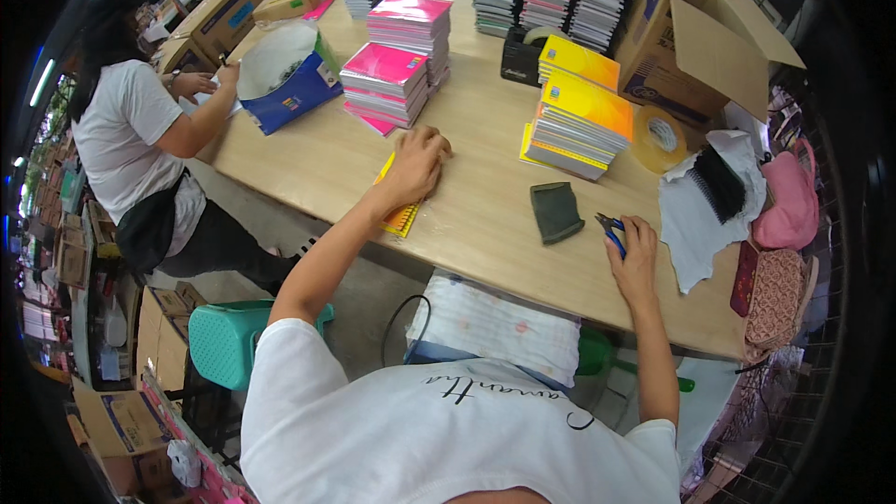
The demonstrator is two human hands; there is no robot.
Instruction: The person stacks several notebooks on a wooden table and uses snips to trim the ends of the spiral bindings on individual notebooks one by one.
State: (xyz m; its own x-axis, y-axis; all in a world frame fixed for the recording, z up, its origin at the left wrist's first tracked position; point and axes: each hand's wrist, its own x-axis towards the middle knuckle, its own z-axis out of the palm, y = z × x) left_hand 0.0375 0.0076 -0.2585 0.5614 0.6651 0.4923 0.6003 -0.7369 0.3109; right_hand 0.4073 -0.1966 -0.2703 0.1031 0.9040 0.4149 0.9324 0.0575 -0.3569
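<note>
A narrow yellow spiral notebook [402, 218] lies on the table near its front edge. My left hand [420, 161] rests over it with the fingers bent around its far part, hiding much of the cover. In my right hand [636, 257] is a pair of small pliers with blue handles [615, 239], the dark jaws pointing up and left. Just left of the pliers lies a dark green cloth-like pad [556, 213]. Beyond it stands a stack of yellow notebooks [581, 117].
Pink notebook stacks [385, 75] and a blue box [294, 93] stand to the left. A tape roll [659, 138], black spiral coils [718, 185] on paper, a pink pouch [786, 196] and an open carton [686, 37] are right. A person [140, 121] works at the left edge.
</note>
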